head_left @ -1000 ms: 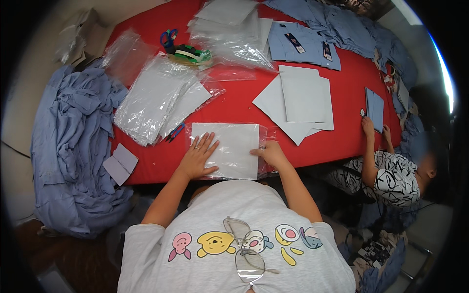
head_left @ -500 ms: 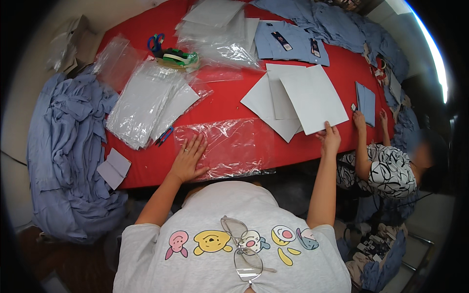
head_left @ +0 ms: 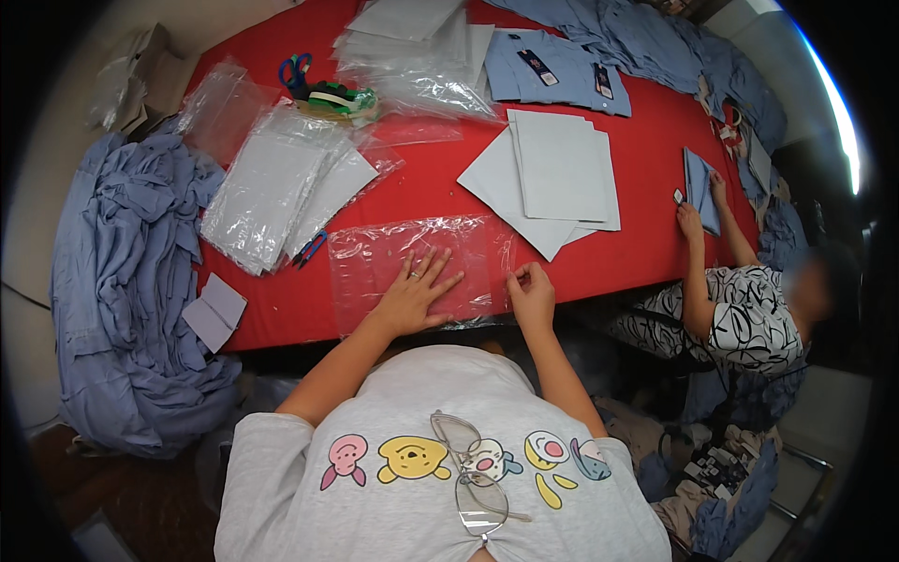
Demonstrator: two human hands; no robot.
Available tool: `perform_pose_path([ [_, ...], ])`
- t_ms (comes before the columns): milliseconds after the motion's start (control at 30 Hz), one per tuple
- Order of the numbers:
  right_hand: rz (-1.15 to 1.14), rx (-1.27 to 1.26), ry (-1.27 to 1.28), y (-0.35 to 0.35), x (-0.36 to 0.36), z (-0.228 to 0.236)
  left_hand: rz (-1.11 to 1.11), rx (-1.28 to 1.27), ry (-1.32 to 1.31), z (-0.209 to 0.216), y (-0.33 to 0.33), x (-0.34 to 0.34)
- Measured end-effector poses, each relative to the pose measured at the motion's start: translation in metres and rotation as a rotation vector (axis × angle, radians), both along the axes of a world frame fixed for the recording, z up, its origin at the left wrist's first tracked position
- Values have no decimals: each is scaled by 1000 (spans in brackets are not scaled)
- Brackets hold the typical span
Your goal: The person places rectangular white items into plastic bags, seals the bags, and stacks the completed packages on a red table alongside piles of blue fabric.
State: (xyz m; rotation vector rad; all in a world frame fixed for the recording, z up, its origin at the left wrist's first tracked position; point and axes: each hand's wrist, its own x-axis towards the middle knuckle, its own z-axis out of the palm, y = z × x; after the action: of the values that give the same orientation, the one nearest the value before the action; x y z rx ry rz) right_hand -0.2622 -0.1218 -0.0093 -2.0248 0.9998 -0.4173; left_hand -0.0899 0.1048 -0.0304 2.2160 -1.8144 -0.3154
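Clear bag [head_left: 370,255] flat on red table [head_left: 412,192], glare blurring outline. Left hand [head_left: 418,298] spread wide, hiding bag's middle. Right hand [head_left: 532,296] narrow, pinching bag's right edge; fingertips hard to make out. Top clothes [head_left: 604,28] cut off.

A clear plastic bag [head_left: 375,262], thin and glossy with crinkled highlights, lies flat and roughly rectangular, its longer side running crosswise, red showing through it from the surface [head_left: 412,192] below. The left hand [head_left: 419,295] rests spread on its middle, with film reaching out to the left of that hand and beyond its fingertips. Its right edge meets the bunched fingertips of the right hand [head_left: 530,298]; whether they pinch the film is unclear.
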Motion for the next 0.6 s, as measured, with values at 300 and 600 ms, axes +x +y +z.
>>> perform_pose_path([
  [300, 342, -181, -75, 49, 17, 16, 33, 23, 39, 3, -2, -5],
  [600, 342, -210, -213, 21, 2, 17, 198, -19, 35, 11, 5, -4],
])
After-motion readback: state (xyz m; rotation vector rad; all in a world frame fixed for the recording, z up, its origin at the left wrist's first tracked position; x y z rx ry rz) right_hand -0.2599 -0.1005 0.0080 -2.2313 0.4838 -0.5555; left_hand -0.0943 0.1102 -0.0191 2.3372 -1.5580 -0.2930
